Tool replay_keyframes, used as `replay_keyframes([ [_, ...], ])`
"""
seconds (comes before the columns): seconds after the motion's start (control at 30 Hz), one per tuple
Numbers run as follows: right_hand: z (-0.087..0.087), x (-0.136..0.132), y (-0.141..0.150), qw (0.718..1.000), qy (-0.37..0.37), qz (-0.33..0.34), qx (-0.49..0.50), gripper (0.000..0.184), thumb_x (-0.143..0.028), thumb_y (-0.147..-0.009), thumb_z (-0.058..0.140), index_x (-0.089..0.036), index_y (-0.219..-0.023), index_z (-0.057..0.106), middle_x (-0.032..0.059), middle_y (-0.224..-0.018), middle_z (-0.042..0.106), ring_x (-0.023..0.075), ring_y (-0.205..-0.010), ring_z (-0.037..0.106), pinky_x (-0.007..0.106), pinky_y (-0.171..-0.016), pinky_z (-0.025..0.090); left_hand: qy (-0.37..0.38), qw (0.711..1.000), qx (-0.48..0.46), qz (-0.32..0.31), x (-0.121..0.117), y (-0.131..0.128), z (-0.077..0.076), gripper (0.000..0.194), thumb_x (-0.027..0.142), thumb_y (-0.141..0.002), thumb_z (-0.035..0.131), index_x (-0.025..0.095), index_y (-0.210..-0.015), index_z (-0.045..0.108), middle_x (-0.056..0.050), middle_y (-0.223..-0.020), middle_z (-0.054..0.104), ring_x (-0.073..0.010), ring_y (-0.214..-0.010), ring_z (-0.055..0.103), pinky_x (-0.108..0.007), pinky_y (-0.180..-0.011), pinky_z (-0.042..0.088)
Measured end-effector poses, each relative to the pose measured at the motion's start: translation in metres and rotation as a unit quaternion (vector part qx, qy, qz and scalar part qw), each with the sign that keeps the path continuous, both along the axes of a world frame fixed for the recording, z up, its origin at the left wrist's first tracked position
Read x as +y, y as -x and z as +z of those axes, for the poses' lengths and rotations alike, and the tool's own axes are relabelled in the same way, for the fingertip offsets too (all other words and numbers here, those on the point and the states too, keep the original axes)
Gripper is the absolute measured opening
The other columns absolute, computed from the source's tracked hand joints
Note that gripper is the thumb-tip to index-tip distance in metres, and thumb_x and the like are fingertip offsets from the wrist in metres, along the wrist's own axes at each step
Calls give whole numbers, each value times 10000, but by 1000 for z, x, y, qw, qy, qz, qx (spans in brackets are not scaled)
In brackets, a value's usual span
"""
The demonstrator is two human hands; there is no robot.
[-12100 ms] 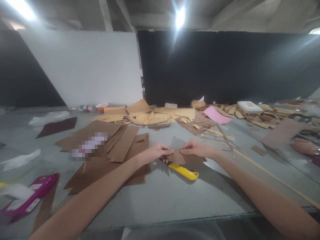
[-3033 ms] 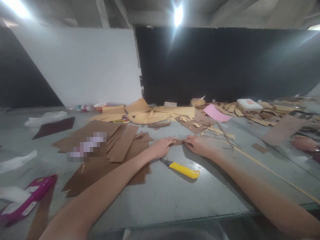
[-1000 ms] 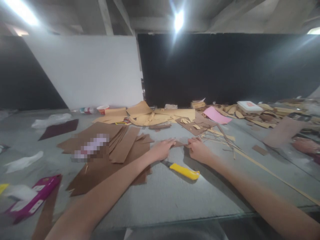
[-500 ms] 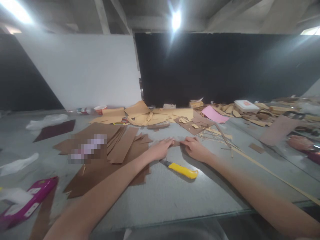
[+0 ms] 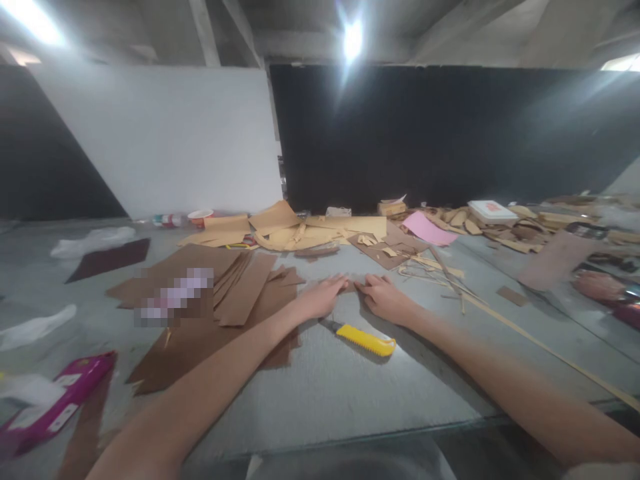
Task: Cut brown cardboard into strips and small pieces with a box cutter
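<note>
A small brown piece (image 5: 351,287), perhaps leather or card, lies flat between my hands on the grey table (image 5: 340,393). My left hand (image 5: 324,297) presses its left end with fingers close together. At the right end, my right hand (image 5: 384,298) has its fingers bent and pinching the piece; my hands cover much of it. Just in front of my hands rests a yellow utility knife (image 5: 367,340), its blade toward my left hand and touched by neither hand. Brown sheets and strips (image 5: 247,293) lie stacked beside my left forearm.
Tan scraps (image 5: 320,230), a pink sheet (image 5: 429,228) and a white box (image 5: 493,212) line the back. Thin offcuts (image 5: 430,270) lie right of my hands. A magenta packet (image 5: 65,400) is at left. Another person's hand (image 5: 599,285) shows at far right.
My right hand has shifted slightly left along the brown piece, toward my left hand. The left hand and the knife stay where they were.
</note>
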State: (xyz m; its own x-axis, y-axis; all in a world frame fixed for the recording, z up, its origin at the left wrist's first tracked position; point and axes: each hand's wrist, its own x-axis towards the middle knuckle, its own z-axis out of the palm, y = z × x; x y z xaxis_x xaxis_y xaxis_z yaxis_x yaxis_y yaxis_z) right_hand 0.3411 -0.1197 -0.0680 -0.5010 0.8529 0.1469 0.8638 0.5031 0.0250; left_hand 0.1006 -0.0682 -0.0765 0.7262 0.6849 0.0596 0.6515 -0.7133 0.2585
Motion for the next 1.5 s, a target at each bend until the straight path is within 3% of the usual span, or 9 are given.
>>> replay_keyframes([
  [0.33, 13, -8, -9, 999, -5, -15, -34, 314, -142, -1001, 458, -151, -968, 770, 112, -990, 707, 225, -946, 640, 383, -907, 294, -15, 1000, -10, -13, 2, 1, -4, 689, 37, -940, 346, 217, -1597, 453, -59, -1743, 336, -195, -1607, 329, -377, -1298, 318],
  [0.5, 15, -8, -5, 999, -18, -16, -24, 278, -143, -969, 500, -152, -972, 778, 117, -1017, 690, 229, -980, 633, 386, -945, 291, -18, 1000, -8, -12, 4, 0, -3, 728, 20, -908, 373, 228, -1601, 452, -63, -1734, 352, -201, -1602, 341, -387, -1293, 329],
  [0.6, 11, -8, -1, 999, -36, 0, -9, 345, -159, -1000, 476, -146, -1221, 741, 129, -1095, 656, 239, -1027, 612, 382, -947, 298, -18, 1000, -1, -1, 4, 0, -3, 719, 15, -909, 369, 206, -1596, 463, -71, -1733, 353, -208, -1598, 351, -369, -1294, 326],
  [0.67, 7, -8, 2, 999, -34, 10, -8, 433, -181, -1030, 454, -133, -1422, 630, 139, -1133, 635, 245, -1012, 600, 381, -927, 307, -18, 1000, -6, 1, 5, 1, -4, 705, 23, -924, 362, 194, -1601, 457, -79, -1731, 357, -208, -1596, 354, -366, -1294, 330],
  [0.77, 2, -6, 6, 1000, -19, 12, -9, 475, -226, -1069, 424, -131, -1520, 535, 145, -1151, 622, 250, -997, 590, 383, -914, 311, -16, 1000, -23, -5, 6, 1, -6, 696, 35, -938, 360, 204, -1607, 449, -76, -1727, 364, -207, -1597, 353, -379, -1295, 339],
  [0.93, 6, -4, 7, 1000, 8, -9, 5, 419, -195, -1075, 386, -150, -1429, 606, 124, -1126, 648, 243, -1049, 614, 363, -898, 313, -17, 999, -41, -3, 6, 0, -5, 692, 46, -940, 361, 189, -1612, 440, -90, -1705, 409, -203, -1581, 386, -372, -1298, 335],
  [1.17, 18, -7, 5, 998, 43, -43, 4, 332, -105, -977, 438, -157, -1117, 734, 111, -1062, 709, 231, -1027, 664, 350, -920, 318, -19, 999, -36, -8, 6, 0, -3, 718, 38, -928, 346, 202, -1623, 414, -64, -1715, 396, -181, -1586, 372, -358, -1291, 331],
  [1.5, 16, -5, 5, 999, 28, -21, -13, 272, -128, -980, 465, -146, -1046, 728, 122, -1074, 722, 238, -1000, 687, 352, -911, 347, -34, 999, -29, -11, 7, 3, -6, 723, 29, -921, 360, 219, -1615, 435, -59, -1716, 391, -181, -1589, 366, -360, -1291, 338],
])
